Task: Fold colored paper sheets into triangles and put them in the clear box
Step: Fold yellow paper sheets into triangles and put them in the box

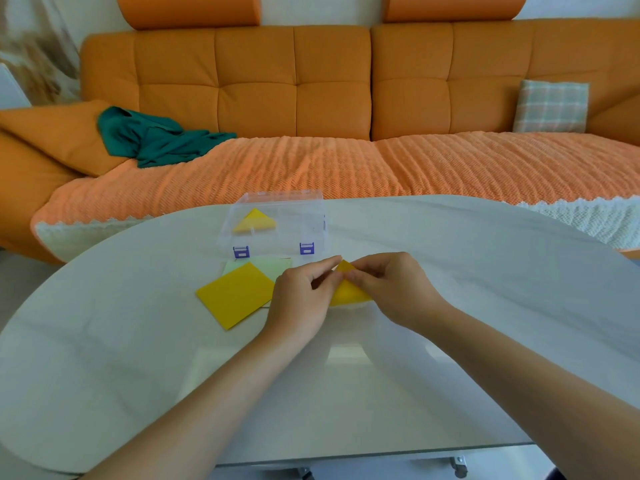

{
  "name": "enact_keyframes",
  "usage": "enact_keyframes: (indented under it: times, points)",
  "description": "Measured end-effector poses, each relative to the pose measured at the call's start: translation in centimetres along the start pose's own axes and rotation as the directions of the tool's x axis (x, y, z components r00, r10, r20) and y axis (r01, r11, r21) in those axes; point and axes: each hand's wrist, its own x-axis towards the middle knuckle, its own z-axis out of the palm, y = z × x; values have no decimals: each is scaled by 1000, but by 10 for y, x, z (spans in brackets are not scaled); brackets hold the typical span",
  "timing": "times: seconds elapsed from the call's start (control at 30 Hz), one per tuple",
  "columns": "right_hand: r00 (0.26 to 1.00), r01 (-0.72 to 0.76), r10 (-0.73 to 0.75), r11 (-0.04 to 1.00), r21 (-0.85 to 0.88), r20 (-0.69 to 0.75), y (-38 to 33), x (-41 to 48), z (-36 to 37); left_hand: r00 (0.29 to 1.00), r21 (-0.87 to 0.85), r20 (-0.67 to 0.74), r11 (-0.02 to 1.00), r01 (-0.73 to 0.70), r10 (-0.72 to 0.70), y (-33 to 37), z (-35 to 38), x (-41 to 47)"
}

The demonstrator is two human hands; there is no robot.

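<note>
2 bare forearms, no sleeves; left hand [300, 299], right hand [394, 285] ungloved, no rings or watch visible.

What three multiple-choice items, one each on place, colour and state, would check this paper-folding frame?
1. Where does the clear box stand?
A. on the sofa
B. on the table, beyond the hands
C. on the floor

2. What colour is the flat sheet on top of the pile?
A. yellow
B. blue
C. red

3. What is in the box?
A. nothing
B. a folded yellow triangle
C. scissors

Key: 1 B, it stands on the table past both hands; 2 A, it is plainly yellow; 3 B, the triangle shows through the wall.
</note>
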Motion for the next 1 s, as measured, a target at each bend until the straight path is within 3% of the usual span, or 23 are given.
enact_keyframes:
  times: [0.17,0.4,0.53,0.67,1.0]
  points:
    - [999,34,-36,998,-59,-20,2,-2,1,999,25,-25,999,-44,44,1,3,-4]
    - [984,177,-167,880,-441,61,0,-9,7,999,52,-7,998,-35,35,-1,4,-3]
    - [990,124,-138,910,-397,-8,-3,-8,3,999,67,-2,997,-33,33,0,2,-3]
    - [981,190,-181,879,-437,63,-4,-10,5,999,23,19,999,-50,49,-1,5,-4]
    - [989,146,-125,898,-416,77,-2,-7,2,997,53,24,996,-74,73,-1,3,-4]
